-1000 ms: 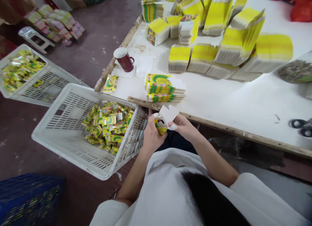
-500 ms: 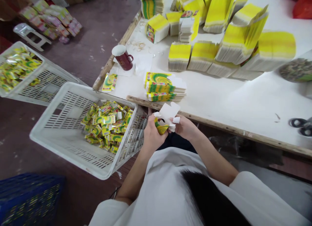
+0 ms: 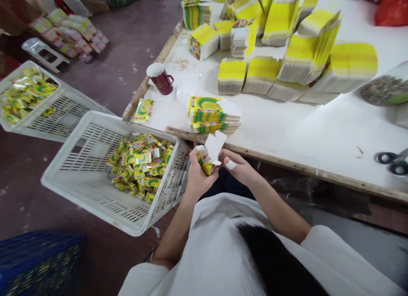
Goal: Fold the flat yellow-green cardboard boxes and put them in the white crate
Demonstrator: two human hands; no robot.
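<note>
One small carton point(image 3: 208, 156) sits between the two hands, just in front of the near edge of the table point(image 3: 302, 132) and above the person's lap. The left hand point(image 3: 197, 181) is wrapped around its yellow and green body, holding it upright. The right hand point(image 3: 238, 168) pinches the white flap that stands open at the top, with something white covering the thumb tip.

Just to the left of the hands stands a white slatted crate point(image 3: 79, 172), tilted, with a heap of folded cartons point(image 3: 140, 164) piled toward its right side. On the table just beyond the hands lies a stack of flat cartons point(image 3: 208, 115) with the same print. One loose flat carton point(image 3: 144, 109) lies to the left of the stack, near the table corner, and a dark red mug point(image 3: 161, 79) stands a little farther back.

Bundles of yellow-edged flats point(image 3: 287, 53) crowd the far side of the table. Black-handled scissors point(image 3: 390, 162) lie at the right edge. A second white crate point(image 3: 54, 117) with more printed packs sits farther left on the floor, and a blue crate point(image 3: 38, 262) shows at the near left.
</note>
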